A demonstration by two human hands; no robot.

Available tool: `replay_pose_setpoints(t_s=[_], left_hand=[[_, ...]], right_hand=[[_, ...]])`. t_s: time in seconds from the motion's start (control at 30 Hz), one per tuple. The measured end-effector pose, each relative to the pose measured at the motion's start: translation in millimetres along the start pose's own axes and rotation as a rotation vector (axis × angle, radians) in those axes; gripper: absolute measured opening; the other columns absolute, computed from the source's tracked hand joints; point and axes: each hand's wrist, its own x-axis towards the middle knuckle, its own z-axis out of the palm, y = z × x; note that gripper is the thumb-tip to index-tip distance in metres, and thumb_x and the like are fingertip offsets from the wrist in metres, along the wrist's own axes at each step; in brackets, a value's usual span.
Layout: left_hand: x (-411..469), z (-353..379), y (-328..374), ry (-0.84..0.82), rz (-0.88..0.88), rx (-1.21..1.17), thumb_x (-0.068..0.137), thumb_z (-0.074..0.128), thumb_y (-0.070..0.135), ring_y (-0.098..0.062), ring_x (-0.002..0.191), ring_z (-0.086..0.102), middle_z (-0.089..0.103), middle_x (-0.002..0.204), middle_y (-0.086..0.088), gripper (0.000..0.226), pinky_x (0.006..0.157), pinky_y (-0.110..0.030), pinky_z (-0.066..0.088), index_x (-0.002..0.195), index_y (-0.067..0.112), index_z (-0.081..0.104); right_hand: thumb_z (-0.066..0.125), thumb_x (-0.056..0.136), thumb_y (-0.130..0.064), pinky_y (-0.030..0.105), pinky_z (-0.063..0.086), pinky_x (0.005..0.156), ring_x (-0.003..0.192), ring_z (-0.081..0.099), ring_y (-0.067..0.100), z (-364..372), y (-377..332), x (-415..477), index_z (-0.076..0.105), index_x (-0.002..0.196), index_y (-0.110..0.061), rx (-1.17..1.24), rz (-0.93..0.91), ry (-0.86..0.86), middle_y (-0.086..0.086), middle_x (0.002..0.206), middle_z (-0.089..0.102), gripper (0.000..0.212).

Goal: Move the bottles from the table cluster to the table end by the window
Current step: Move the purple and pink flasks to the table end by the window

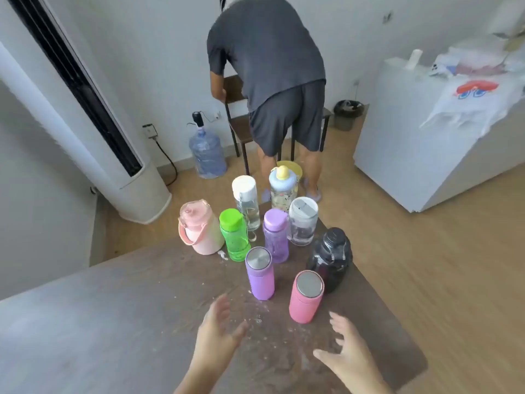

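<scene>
Both hands, left grip (218,328) and right grip (345,346), hover spread and empty at lower centre. The pink flask (306,297) and purple flask (260,273) look rigid, smooth, likely slippery; wrap each mid-body.

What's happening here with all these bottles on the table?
Someone is standing over a table with nine bottles clustered upright at its far end. Both hands are open and empty: the left hand and right hand hover just short of the nearest two, a purple flask and a pink flask. Nothing is picked up yet. Behind the table, another person bends over a chair.
</scene>
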Motion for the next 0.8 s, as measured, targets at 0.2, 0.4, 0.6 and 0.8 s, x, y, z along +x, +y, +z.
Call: replay_pose_setpoints(t_s=[0.2, 0.4, 0.6, 0.8], left_hand=[[51.0, 48.4, 15.4, -0.033, 0.025, 0.017, 0.071, 0.095, 0.022, -0.018, 0.121, 0.064, 0.064, 0.133, 0.002, 0.078, 0.102, -0.039, 0.055, 0.14, 0.019, 0.06], [71.6, 76.8, -4.1, 0.05, 0.094, -0.014, 0.066, 0.096, 0.028, -0.008, 0.101, 0.069, 0.071, 0.114, 0.008, 0.061, 0.088, -0.03, 0.057, 0.12, 0.024, 0.068], [75.9, 73.0, -12.6, 0.051, 0.175, -0.075, 0.064, 0.093, 0.036, -0.004, 0.098, 0.072, 0.076, 0.111, 0.015, 0.062, 0.088, -0.029, 0.059, 0.121, 0.027, 0.069], [75.9, 15.9, -31.7, 0.112, 0.195, -0.129, 0.065, 0.094, 0.037, -0.003, 0.102, 0.073, 0.075, 0.114, 0.016, 0.064, 0.091, -0.033, 0.06, 0.123, 0.027, 0.069]], right_hand=[[0.093, 0.065, -0.008, -0.002, 0.038, 0.087, 0.109, 0.053, -0.021, 29.6, -1.9, 32.1, 0.054, 0.125, -0.029, 0.015, -0.129, 0.033, -0.019, 0.122, 0.057, 0.075], [0.096, 0.061, -0.015, 0.015, 0.047, 0.072, 0.091, 0.067, -0.005, 49.1, 6.8, 57.2, 0.061, 0.099, -0.035, -0.038, -0.12, 0.157, -0.012, 0.096, 0.072, 0.055], [0.097, 0.061, -0.016, 0.016, 0.045, 0.064, 0.082, 0.066, -0.007, 61.2, -3.1, 50.5, 0.068, 0.092, -0.02, -0.085, -0.124, 0.271, -0.006, 0.076, 0.075, 0.042], [0.1, 0.056, -0.017, 0.015, 0.044, 0.063, 0.078, 0.065, -0.01, 101.0, -33.6, 22.4, 0.068, 0.084, -0.023, -0.087, -0.086, 0.238, -0.008, 0.07, 0.074, 0.042]])
